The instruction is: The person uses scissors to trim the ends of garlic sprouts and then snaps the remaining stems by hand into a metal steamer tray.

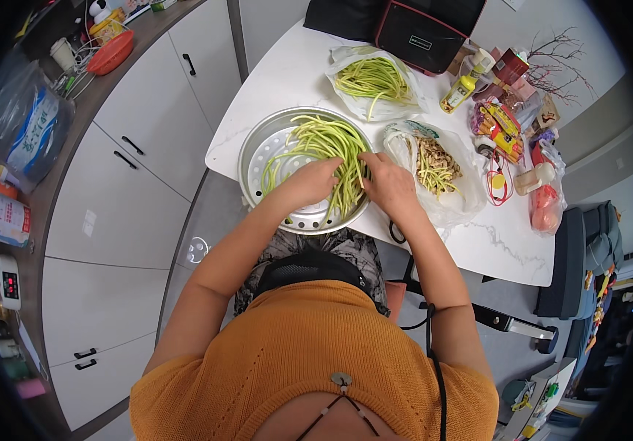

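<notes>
A round metal steamer tray [252, 173] with holes in its base stands at the near left of the white table. Long green garlic scapes [324, 136] lie heaped in it, mostly on its right side. My left hand [313, 181] is closed, its curled fingers on the scapes over the tray's middle. At the tray's right rim my right hand [390, 182] also closes on the scapes' ends, fingertips partly hidden. Just right of it, an open plastic bag [465, 158] holds short trimmed ends [437, 163], brownish and pale green.
Behind the tray, another plastic bag [336, 60] holds more scapes. A black oven-like appliance [426, 37] stands at the back. A yellow bottle [457, 94], snack packets [498, 128] and a red cable [498, 189] crowd the table's right side. White cabinets [132, 191] line the left.
</notes>
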A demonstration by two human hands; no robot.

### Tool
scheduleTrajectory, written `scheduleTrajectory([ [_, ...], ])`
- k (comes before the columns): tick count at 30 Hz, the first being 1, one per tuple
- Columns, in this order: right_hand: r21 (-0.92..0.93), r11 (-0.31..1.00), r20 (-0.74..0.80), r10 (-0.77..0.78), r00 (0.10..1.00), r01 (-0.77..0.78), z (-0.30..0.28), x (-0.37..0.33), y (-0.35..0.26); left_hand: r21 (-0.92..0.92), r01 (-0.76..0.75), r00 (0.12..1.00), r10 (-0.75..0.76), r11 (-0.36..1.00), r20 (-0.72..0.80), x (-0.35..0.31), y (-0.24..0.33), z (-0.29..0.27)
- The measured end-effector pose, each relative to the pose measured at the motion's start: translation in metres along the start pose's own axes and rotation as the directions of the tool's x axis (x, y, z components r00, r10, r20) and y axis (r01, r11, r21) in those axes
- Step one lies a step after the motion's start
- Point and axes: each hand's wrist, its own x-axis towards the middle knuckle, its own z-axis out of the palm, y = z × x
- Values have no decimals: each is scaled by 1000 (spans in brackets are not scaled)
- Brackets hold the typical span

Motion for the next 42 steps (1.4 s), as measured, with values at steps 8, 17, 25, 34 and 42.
scheduleTrajectory([
  [8,126,985,-155,-95,983,115,3,3,1,-44,-55,998,56,997,24,-5,4,-3],
  [17,68,977,-179,-189,965,204,2,3,10,390,-92,992,120,916,-48,-31,-34,-11],
  [25,79,957,-168,-263,950,279,1,8,-9,678,79,993,0,731,-116,-42,-33,-20],
  [34,-262,847,33,-471,881,462,36,28,-24,594,-89,987,149,799,-52,-38,-37,-9],
  [42,-288,873,84,-385,919,393,41,30,-24,610,2,985,102,792,-136,-49,-40,-15],
])
